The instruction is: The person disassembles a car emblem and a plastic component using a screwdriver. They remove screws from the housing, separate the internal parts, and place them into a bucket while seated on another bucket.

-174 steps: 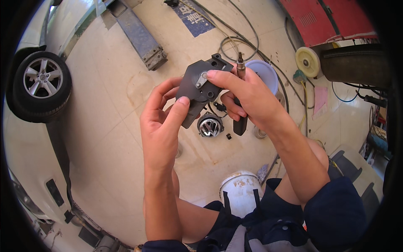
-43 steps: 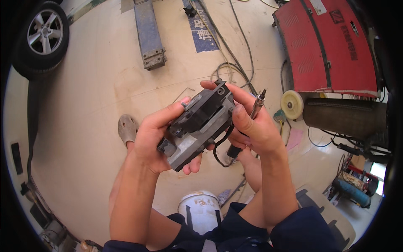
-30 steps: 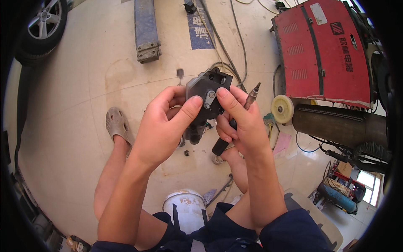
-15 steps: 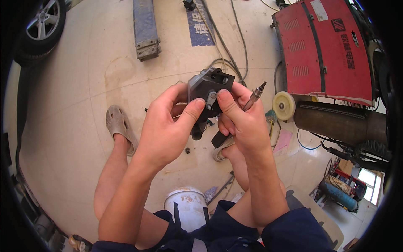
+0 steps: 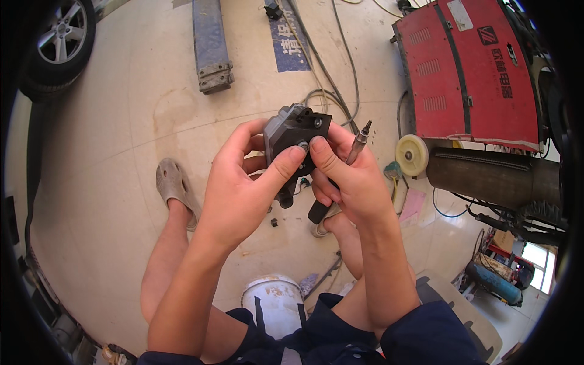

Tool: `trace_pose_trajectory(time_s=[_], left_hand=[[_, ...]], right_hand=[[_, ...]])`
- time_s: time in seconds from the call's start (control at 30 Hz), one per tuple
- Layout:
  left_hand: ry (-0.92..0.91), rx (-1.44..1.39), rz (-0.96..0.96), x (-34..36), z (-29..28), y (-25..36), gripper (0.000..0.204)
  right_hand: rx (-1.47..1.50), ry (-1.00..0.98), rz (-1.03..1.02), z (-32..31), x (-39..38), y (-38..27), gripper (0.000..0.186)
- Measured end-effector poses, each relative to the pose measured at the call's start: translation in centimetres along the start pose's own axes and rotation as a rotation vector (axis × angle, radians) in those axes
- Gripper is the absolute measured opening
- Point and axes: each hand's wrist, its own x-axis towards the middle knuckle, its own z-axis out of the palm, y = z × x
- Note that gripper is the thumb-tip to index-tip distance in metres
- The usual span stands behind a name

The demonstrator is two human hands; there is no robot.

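Between my two hands is a black plastic housing (image 5: 281, 135) with a grey side and a small metal-coloured piece on its face. My left hand (image 5: 238, 182) wraps its fingers round the grey side, and its thumb presses the face. From the other side my right hand (image 5: 359, 182) lays its thumb on the face, close to the left thumb tip. A screwdriver (image 5: 359, 145) is also held in my right hand, its metal bit pointing up and away and its black handle emerging below the fingers. Both thumbs partly cover the small piece.
A white bucket (image 5: 272, 298) stands between my legs. Cables (image 5: 322, 67) and a blue metal beam (image 5: 211, 42) lie on the floor ahead. At right stands a red machine cabinet (image 5: 450, 79) with a pale wheel (image 5: 412, 154); a car wheel (image 5: 64, 36) is at far left.
The housing has shifted slightly left and tilted, showing more of its grey side. My left thumb has slid up over the small lever, now mostly covered. The screwdriver has moved slightly left with my right hand.
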Motion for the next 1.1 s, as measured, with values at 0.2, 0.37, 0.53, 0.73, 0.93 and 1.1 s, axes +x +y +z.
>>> trace_pose_trajectory(time_s=[0.2,0.37,0.53,0.73,0.93,1.1], left_hand=[[-0.019,-0.049,0.098,-0.1,0.0,0.2,0.045],[-0.045,-0.074,-0.121,0.5,-1.0,0.6,0.042],[-0.110,-0.073,-0.265,0.4,-1.1,0.3,0.053],[0.062,-0.293,-0.268,0.9,-1.0,0.4,0.045],[-0.058,-0.557,-0.247,1.1,-2.0,1.0,0.054],[-0.150,-0.819,-0.293,1.2,-2.1,1.1,0.058]], right_hand=[[-0.001,0.038,0.006,0.0,-0.3,-1.0,0.053],[-0.083,0.102,-0.007,0.3,-0.3,-1.0,0.055],[-0.253,0.138,-0.052,0.8,-0.3,-0.9,0.050],[-0.274,0.194,-0.007,0.3,-0.7,-0.7,0.047],[0.454,0.038,0.029,-1.1,-1.8,-3.8,0.025],[0.727,0.312,0.137,-1.5,-1.2,-3.3,0.023]])
